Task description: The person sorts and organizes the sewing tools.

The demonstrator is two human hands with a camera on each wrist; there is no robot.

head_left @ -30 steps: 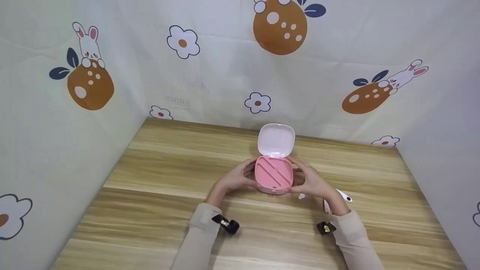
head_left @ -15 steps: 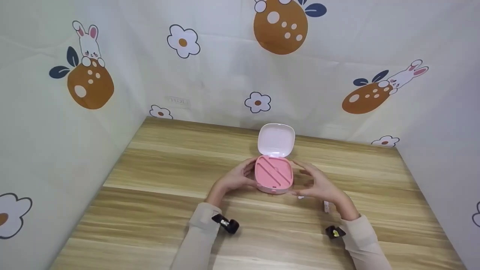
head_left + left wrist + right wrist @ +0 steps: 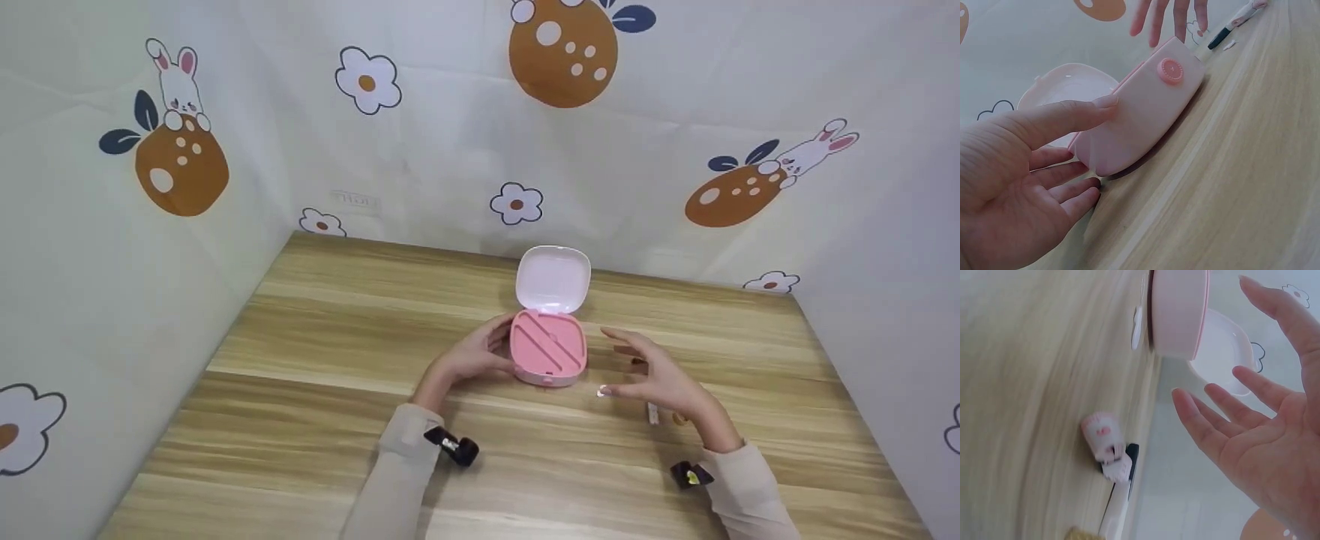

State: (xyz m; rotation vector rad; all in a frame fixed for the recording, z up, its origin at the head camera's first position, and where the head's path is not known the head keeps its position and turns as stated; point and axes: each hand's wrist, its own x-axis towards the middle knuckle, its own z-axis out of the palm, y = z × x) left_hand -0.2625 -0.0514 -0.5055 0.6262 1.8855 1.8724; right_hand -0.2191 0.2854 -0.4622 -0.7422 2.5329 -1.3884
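We judge the step in hand to be steadying the opened pink case, which sits on the counter between the hands, its lid standing up at the back and its pink tray insert showing diagonal grooves. The left hand holds the case lightly at one corner, thumb against the wall left of the round clasp and fingers loosely bent round the side. The right hand is spread wide, thumb well away from its fingers, gripping nothing and clear of the opposite side. If we were to use that hand, the next move would call for lowering it and narrowing thumb and fingers, while the left keeps the case from sliding. A small white pick lies just beside the case and would need a fine pinch. From above, the right hand hides much of what lies beneath it; the right wrist view shows a pink-and-white cylinder and a white handle, too blurred for us to name further. A gold-brown thing is cut off at that view's bottom edge, and we cannot read the print on the cylinder or see the case's far wall.
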